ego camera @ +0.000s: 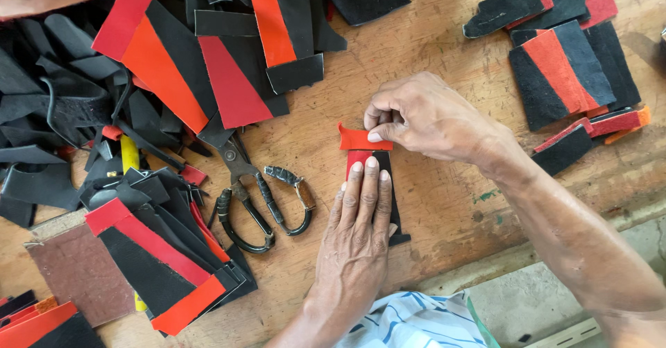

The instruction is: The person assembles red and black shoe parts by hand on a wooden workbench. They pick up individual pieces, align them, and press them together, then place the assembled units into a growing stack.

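I saw the left hand [359,213] lying flat, fingers together, pressing down on a black strip [393,202] with a red upper end that lay on the wooden table [430,49]. The left grip held nothing; it only weighed the piece down. The right hand [423,115] came in from the right, its grip narrow, thumb and forefinger pinched on a small orange-red piece [355,140] set crosswise just above the strip's top, touching it.

Just left of the hands lay a pair of dark scissors [257,195], blades pointing up and away from me. Beyond them a big heap of black, red and orange offcuts [159,63] covered the table's left side. A stack of joined black-and-red panels [152,265] sat at lower left, and another such stack [562,70] lay at upper right, well apart from the hands. A striped cloth [416,320] showed at the bottom edge.
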